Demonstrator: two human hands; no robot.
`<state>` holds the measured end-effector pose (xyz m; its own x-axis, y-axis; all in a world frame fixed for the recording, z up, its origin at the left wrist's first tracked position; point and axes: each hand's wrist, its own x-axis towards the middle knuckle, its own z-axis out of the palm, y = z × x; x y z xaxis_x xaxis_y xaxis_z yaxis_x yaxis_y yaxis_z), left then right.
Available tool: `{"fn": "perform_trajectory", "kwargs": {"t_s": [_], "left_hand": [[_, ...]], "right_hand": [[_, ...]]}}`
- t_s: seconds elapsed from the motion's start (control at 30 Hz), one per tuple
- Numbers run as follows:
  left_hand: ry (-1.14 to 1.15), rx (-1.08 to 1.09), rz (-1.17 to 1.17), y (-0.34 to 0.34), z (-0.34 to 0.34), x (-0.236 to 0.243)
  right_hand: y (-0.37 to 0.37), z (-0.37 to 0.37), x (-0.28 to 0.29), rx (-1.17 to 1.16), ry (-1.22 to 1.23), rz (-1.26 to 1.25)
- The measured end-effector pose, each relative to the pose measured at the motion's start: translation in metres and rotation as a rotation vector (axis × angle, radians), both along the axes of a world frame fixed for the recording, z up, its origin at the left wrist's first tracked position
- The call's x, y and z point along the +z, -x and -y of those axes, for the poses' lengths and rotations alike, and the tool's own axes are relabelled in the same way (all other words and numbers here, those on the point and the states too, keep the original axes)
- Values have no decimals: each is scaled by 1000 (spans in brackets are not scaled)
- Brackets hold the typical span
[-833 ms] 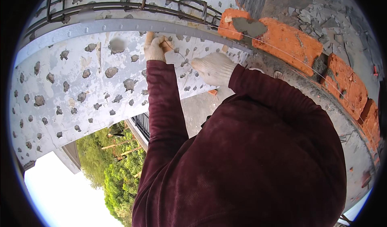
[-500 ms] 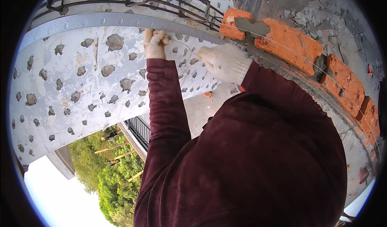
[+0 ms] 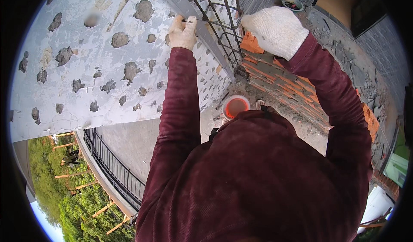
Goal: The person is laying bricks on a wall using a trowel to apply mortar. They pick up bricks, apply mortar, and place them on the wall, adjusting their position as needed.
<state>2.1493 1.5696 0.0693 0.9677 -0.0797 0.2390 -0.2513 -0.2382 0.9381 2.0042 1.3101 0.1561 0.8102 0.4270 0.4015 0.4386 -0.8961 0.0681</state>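
My left hand [image 3: 183, 32], in a pale knitted glove, is closed against the grey metal strip [image 3: 198, 35] along the wall's edge. What its fingers hold, if anything, is too small to make out. Beyond the strip stands a cage of dark steel bars [image 3: 223, 25]. On the cage's right side my right hand [image 3: 277, 32], also gloved, is closed with its fingertips together beside the bars. A thin string leads to these fingertips. Just below them, an orange brick [image 3: 251, 43] tops the brick wall [image 3: 286, 85].
The white wall [image 3: 99, 87] at left is dotted with grey mortar patches. An orange-rimmed bucket [image 3: 236, 107] stands on the floor below. A dark railing [image 3: 116, 164] borders the lower left, with trees outside. Rubble [image 3: 357, 76] and a round basin [image 3: 292, 3] lie beyond the bricks.
My right hand has moved right and up, away from the left, to the far side of the steel cage. My left hand stays at the strip. The view has turned, bringing the bucket into sight.
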Motion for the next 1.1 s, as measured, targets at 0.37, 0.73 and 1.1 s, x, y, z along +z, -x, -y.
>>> {"fn": "perform_trajectory", "kwargs": {"t_s": [0.37, 0.73, 1.1], "left_hand": [[-352, 159, 109, 12, 6, 16], [-346, 3, 482, 38, 43, 62], [-488, -448, -180, -92, 58, 44]], "right_hand": [[-99, 57, 7, -62, 215, -237], [-155, 63, -14, 69, 187, 14], [-206, 59, -9, 336, 172, 262]]}}
